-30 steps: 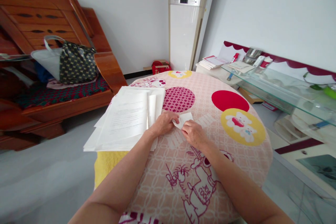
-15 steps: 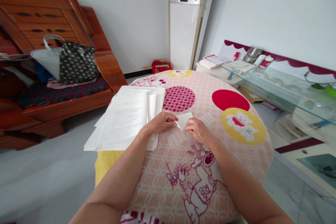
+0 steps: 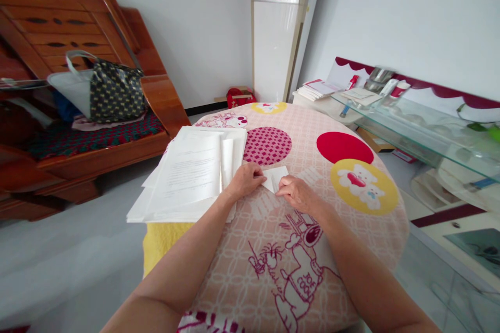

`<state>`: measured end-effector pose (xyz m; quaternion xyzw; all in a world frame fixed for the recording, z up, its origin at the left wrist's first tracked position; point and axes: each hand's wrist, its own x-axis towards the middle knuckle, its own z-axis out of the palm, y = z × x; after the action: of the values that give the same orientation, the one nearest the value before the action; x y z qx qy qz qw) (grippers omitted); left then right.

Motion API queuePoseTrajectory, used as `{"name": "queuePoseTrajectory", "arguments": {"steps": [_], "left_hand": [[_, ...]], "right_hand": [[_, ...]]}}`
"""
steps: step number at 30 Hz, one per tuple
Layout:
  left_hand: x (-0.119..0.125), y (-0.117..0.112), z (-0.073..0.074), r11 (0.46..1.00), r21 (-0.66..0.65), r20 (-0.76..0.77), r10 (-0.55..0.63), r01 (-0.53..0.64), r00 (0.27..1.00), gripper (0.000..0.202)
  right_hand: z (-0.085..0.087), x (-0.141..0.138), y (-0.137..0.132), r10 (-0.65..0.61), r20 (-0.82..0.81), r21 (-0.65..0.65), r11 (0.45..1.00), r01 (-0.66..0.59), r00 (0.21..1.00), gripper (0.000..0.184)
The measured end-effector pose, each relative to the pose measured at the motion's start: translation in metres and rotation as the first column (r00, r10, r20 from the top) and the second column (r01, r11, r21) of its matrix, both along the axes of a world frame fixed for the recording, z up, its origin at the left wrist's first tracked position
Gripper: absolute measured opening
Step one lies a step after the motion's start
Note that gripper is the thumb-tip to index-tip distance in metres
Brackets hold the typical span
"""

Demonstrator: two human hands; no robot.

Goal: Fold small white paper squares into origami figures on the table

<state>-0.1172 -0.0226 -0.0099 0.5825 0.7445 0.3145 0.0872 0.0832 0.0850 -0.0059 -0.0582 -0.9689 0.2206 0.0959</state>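
A small folded piece of white paper [image 3: 276, 176] lies on the round table's patterned cloth [image 3: 312, 130]. My left hand [image 3: 247, 179] rests beside it with curled fingers pressing the paper's left edge. On the paper's near right edge, my right hand [image 3: 297, 193] presses with its fingers bent and held together. Both hands cover the paper's lower part. A stack of white sheets [image 3: 191, 171] lies just left of my left hand and overhangs the table edge.
A wooden bench [image 3: 78, 109] with a dotted bag [image 3: 113, 92] stands at the left. A tall white air conditioner [image 3: 275, 31] is behind the table. A glass shelf [image 3: 422, 130] with papers and bottles runs along the right wall. A red bag [image 3: 239, 98] sits on the floor.
My right hand slid a little to the right along the paper's near edge, and the paper now lies flatter on the cloth. My left hand stays at its left edge.
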Motion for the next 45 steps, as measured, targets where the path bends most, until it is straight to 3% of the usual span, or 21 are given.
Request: {"name": "queuePoseTrajectory", "arguments": {"steps": [13, 23, 33, 45], "left_hand": [[0.013, 0.002, -0.006, 0.990, 0.021, -0.051, 0.139, -0.138, 0.989, 0.009], [0.014, 0.005, -0.004, 0.984, -0.027, -0.002, 0.176, -0.176, 0.984, 0.012], [0.022, 0.008, 0.001, 0.954, -0.143, -0.067, 0.255, -0.263, 0.965, 0.008], [0.023, 0.010, -0.005, 0.949, -0.141, -0.064, 0.275, -0.281, 0.959, 0.007]], "right_hand": [[0.005, 0.000, -0.003, 0.021, 0.066, 0.000, 1.000, -0.021, 0.998, 0.030], [0.003, 0.000, -0.002, 0.033, 0.045, 0.006, 0.999, -0.033, 0.998, 0.030], [0.003, 0.000, -0.001, 0.024, 0.068, -0.059, 0.998, -0.020, 0.997, 0.027], [-0.001, 0.000, 0.000, 0.041, 0.039, 0.020, 0.999, -0.041, 0.998, 0.027]]}}
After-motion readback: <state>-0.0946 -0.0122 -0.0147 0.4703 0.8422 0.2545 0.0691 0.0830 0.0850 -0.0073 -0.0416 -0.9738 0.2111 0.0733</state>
